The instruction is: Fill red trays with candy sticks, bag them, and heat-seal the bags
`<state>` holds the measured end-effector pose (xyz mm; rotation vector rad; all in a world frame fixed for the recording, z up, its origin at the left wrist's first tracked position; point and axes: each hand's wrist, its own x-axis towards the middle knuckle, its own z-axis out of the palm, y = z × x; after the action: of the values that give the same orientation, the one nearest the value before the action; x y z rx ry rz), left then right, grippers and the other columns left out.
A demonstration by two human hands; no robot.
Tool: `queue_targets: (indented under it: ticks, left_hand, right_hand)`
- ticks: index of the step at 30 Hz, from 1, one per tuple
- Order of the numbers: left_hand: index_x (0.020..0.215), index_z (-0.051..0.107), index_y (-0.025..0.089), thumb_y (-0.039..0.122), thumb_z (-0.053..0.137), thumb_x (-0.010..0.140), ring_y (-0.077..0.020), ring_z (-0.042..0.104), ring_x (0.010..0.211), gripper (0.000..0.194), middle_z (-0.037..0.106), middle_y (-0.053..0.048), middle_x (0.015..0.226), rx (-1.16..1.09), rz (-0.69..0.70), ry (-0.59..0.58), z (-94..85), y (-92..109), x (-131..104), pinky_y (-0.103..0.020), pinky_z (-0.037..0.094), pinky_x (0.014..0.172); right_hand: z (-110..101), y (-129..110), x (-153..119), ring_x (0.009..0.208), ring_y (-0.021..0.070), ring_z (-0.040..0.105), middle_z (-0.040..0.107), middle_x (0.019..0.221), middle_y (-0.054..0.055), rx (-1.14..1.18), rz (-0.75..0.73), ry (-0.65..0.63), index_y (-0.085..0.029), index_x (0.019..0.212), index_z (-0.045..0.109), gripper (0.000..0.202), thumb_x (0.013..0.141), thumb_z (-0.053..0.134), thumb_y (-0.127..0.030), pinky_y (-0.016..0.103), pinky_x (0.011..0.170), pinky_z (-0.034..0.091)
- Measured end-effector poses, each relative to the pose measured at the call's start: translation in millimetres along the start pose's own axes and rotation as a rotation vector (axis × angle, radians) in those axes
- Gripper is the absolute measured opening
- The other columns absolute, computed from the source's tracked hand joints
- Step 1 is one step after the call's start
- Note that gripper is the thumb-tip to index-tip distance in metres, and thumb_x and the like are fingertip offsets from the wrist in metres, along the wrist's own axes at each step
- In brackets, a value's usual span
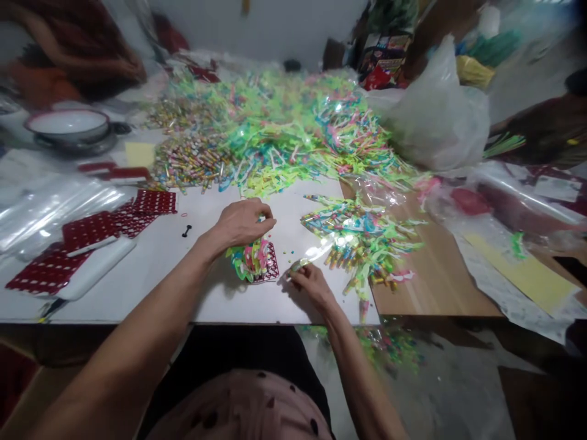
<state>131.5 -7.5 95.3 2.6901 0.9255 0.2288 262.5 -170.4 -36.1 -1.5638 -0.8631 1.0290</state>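
Observation:
My left hand (pixel 243 223) is above a small dark red patterned holder (pixel 273 263), its fingers curled and pinched together. A bit of blue-green shows at its fingertips, too small to name. Several green, pink and blue plastic pieces (pixel 250 260) stand close together on the holder, just under this hand. To the right, my right hand (pixel 312 284) rests low over the white board (pixel 160 269), thumb and fingers closed on a small pale green piece whose kind I cannot make out. Tiny coloured bits (pixel 288 252) lie on the board between the hands.
Colourful plastic pieces (pixel 275 140) are heaped at the back; bundles of them (pixel 362 232) lie right. Short striped sticks (pixel 192 162) are piled back left. Red patterned holders (pixel 89 232) and clear plastic (pixel 59 208) lie left. A white bag (pixel 440 116) stands right; a person (pixel 87 49) sits back left.

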Motion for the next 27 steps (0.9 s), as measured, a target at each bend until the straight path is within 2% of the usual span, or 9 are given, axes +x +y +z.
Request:
queue_targets:
  ticks: [3,6,9,11,14,17,21,24,27]
  left_hand:
    - [0.089,0.069,0.021,0.039,0.043,0.081,-0.0229,0.059,0.094,0.033,0.065,-0.005,0.099,-0.004,0.000,0.019,0.7,-1,0,-0.035,0.044,0.083]
    - [0.089,0.069,0.021,0.038,0.044,0.081,-0.0225,0.059,0.092,0.032,0.065,-0.005,0.100,-0.010,-0.028,0.019,1.7,-1,-1,-0.035,0.044,0.083]
    - [0.088,0.070,0.022,0.039,0.044,0.081,-0.0219,0.059,0.092,0.032,0.065,-0.005,0.100,-0.017,-0.012,0.020,2.1,-1,-1,-0.035,0.044,0.084]
    - [0.089,0.069,0.022,0.039,0.044,0.081,-0.0222,0.059,0.093,0.032,0.065,-0.005,0.100,-0.021,-0.002,0.026,2.2,-1,-1,-0.035,0.044,0.084]
    - [0.088,0.069,0.022,0.039,0.044,0.081,-0.0227,0.059,0.093,0.032,0.065,-0.004,0.100,-0.019,-0.019,0.032,2.9,-2,0,-0.036,0.044,0.084]
    - [0.087,0.069,0.022,0.040,0.045,0.081,-0.0223,0.059,0.093,0.031,0.065,-0.004,0.099,-0.021,-0.013,0.023,4.2,-3,0,-0.035,0.044,0.083]
    - [0.088,0.069,0.022,0.041,0.044,0.082,-0.0229,0.059,0.094,0.032,0.064,-0.005,0.101,-0.029,-0.003,0.027,5.2,-2,0,-0.035,0.044,0.083]
    - [0.090,0.069,0.022,0.039,0.042,0.082,-0.0243,0.059,0.094,0.033,0.064,-0.006,0.101,-0.004,-0.029,0.033,4.9,0,1,-0.036,0.044,0.082]
    - [0.089,0.069,0.022,0.039,0.041,0.082,-0.0242,0.060,0.092,0.034,0.064,-0.006,0.098,0.012,-0.032,0.017,4.5,-2,1,-0.035,0.044,0.079]
  right_hand:
    - [1,-3,3,0.059,0.0128,0.055,0.062,0.071,0.000,0.049,-0.115,-0.031,-0.017,0.082,0.060,0.020,0.066,0.063,-0.029,0.025,0.058,0.045]
    - [7,2,9,0.061,0.0134,0.056,0.062,0.071,0.001,0.036,-0.060,-0.093,-0.017,0.082,0.060,0.019,0.067,0.062,-0.028,0.025,0.060,0.045]
    - [15,14,12,0.062,0.0152,0.057,0.060,0.066,0.001,0.001,-0.034,-0.034,-0.015,0.087,0.060,0.023,0.074,0.057,-0.033,0.026,0.059,0.044]
    - [20,18,13,0.068,0.0163,0.059,0.063,0.074,0.003,-0.031,-0.081,-0.006,-0.014,0.097,0.059,0.028,0.077,0.055,-0.033,0.026,0.062,0.046]
    - [25,17,13,0.078,0.0179,0.061,0.066,0.087,0.005,-0.273,-0.148,-0.038,-0.016,0.103,0.058,0.025,0.082,0.053,-0.027,0.027,0.069,0.047]
    - [34,6,12,0.087,0.0208,0.060,0.066,0.095,0.010,-0.728,-0.178,-0.036,-0.015,0.101,0.059,0.019,0.086,0.050,-0.024,0.030,0.076,0.046]
    - [57,-16,5,0.088,0.0223,0.061,0.064,0.100,0.014,-1.165,-0.079,-0.048,-0.011,0.107,0.057,0.025,0.088,0.040,-0.012,0.030,0.072,0.045]
    - [63,-25,0,0.086,0.0217,0.062,0.064,0.102,0.014,-1.234,-0.034,-0.084,-0.009,0.110,0.055,0.029,0.087,0.037,-0.006,0.029,0.069,0.044]
    - [37,-28,9,0.083,0.0195,0.061,0.066,0.098,0.010,-1.096,-0.112,-0.269,-0.012,0.105,0.058,0.021,0.087,0.048,-0.016,0.027,0.069,0.043]
